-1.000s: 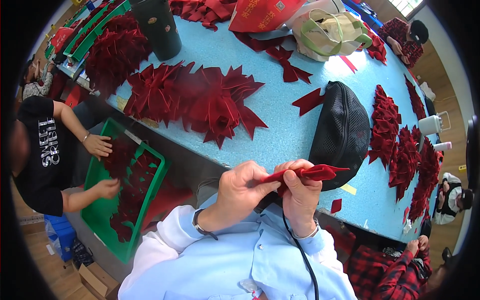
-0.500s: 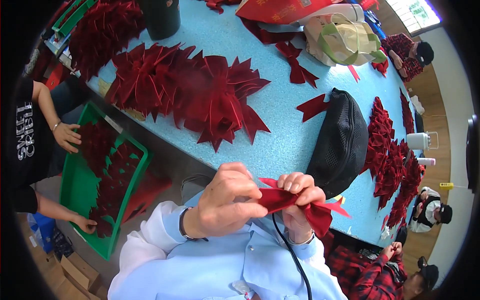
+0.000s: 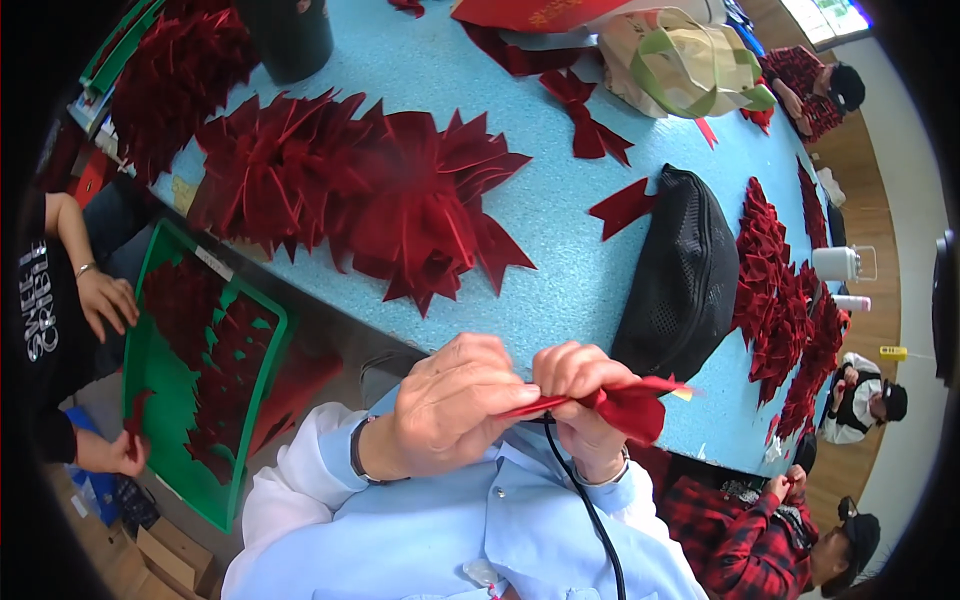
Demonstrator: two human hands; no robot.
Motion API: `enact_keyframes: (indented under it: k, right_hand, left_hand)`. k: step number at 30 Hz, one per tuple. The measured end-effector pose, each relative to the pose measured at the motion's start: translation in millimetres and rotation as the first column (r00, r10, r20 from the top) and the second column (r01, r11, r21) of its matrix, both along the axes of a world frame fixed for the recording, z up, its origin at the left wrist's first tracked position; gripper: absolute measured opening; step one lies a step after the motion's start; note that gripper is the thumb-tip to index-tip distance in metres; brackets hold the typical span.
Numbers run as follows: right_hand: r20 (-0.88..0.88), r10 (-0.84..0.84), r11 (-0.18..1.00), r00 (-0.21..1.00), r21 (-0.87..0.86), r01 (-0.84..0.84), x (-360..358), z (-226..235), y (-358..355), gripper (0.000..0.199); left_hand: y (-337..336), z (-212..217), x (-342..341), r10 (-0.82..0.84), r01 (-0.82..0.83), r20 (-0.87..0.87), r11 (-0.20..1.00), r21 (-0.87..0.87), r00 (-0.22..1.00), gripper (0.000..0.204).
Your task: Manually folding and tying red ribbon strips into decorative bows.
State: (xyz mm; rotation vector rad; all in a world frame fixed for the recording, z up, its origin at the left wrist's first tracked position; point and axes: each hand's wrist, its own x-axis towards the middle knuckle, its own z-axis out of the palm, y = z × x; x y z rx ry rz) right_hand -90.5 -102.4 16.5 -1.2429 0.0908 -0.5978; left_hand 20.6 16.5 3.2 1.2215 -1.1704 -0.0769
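Note:
My left hand (image 3: pixel 452 402) and my right hand (image 3: pixel 583 378) are close together in front of my chest, at the near edge of the table. Between them runs a dark red velvet ribbon bow (image 3: pixel 634 412). The fingers and thumb of my left hand pinch one flattened end of it, which shows nearly edge-on. My right hand grips its middle, partly hiding it, and a gathered loop and a thin tail stick out on the right.
Heaped red bows (image 3: pixel 400 195) cover the blue table's (image 3: pixel 560 270) left side, behind a black mesh pouch (image 3: pixel 683 270). A cloth bag (image 3: pixel 680 65) and dark cylinder (image 3: pixel 290 40) stand farther back. At left, a co-worker's hands (image 3: pixel 105 300) are over a green tray (image 3: pixel 150 365).
The ribbon between my hands has turned from broad side to nearly edge-on, and my right fingers have shifted left along it. The co-worker's lower hand has lifted a red piece at the tray.

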Motion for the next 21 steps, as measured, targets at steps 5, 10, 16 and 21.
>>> enact_keyframes:
  k: [5, 10, 16, 21]
  right_hand:
    - [-0.165, -0.055, 0.949, 0.985, 0.298, 0.103, -8.6, -3.5, 2.3, 0.017]
    - [-0.328, -0.114, 0.945, 0.938, 0.255, 0.204, -16.6, 2.1, -0.5, 0.016]
    - [-0.315, -0.166, 0.966, 0.935, 0.138, 0.219, -16.2, 11.0, 9.5, 0.010]
    - [-0.353, -0.131, 0.984, 0.926, 0.069, 0.165, -26.8, 19.4, 11.7, 0.009]
  left_hand:
    - [2.3, -2.8, -14.4, 0.023, -0.011, -0.142, 0.996, 0.088, 0.990, 0.017]
    - [4.2, 18.0, -8.3, 0.141, -0.123, -0.094, 0.976, 0.179, 0.986, 0.019]
    - [-26.1, 56.6, -13.6, 0.089, -0.081, -0.017, 0.959, 0.272, 0.996, 0.026]
    - [-33.6, 53.3, -9.4, -0.114, 0.210, -0.265, 0.905, 0.371, 0.958, 0.023]
